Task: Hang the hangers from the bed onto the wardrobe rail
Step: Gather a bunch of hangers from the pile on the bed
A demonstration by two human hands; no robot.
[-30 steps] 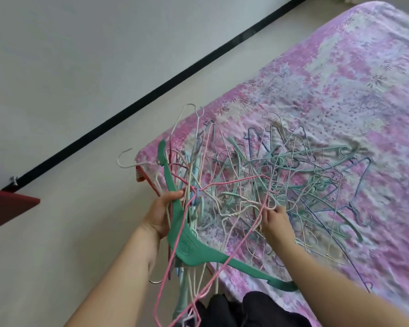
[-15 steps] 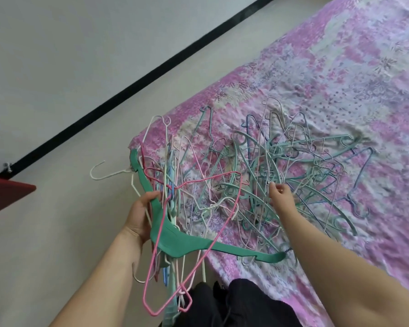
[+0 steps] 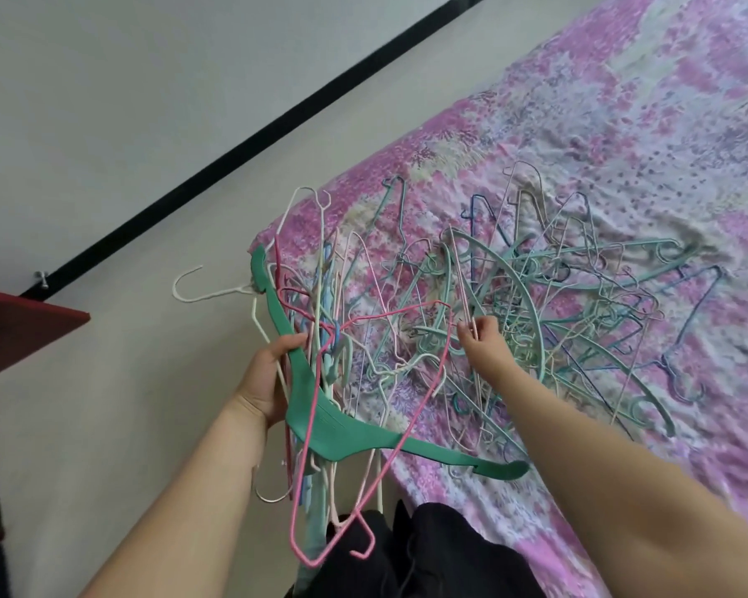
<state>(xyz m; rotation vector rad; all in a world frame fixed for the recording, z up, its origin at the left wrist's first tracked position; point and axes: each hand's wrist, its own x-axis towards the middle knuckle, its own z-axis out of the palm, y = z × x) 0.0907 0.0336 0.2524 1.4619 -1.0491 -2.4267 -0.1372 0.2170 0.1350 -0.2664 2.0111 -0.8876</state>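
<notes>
Gathering step: left hand (image 3: pixel 265 384) grips a hanger bundle (image 3: pixel 316 407); right hand (image 3: pixel 482 345) pinches a pale wire hanger (image 3: pixel 460 287) at two o'clock, needing untangling next.

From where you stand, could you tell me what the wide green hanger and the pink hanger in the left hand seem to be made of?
Wide green hanger: probably moulded plastic, matte; it is a thick flat band of uniform colour. Pink hanger: likely coated wire; it is a thin round rod with bent corners.

Bright, even daylight; shadows faint. Soft focus throughout, mild motion blur. Wide-angle bending toward the edges.
</notes>
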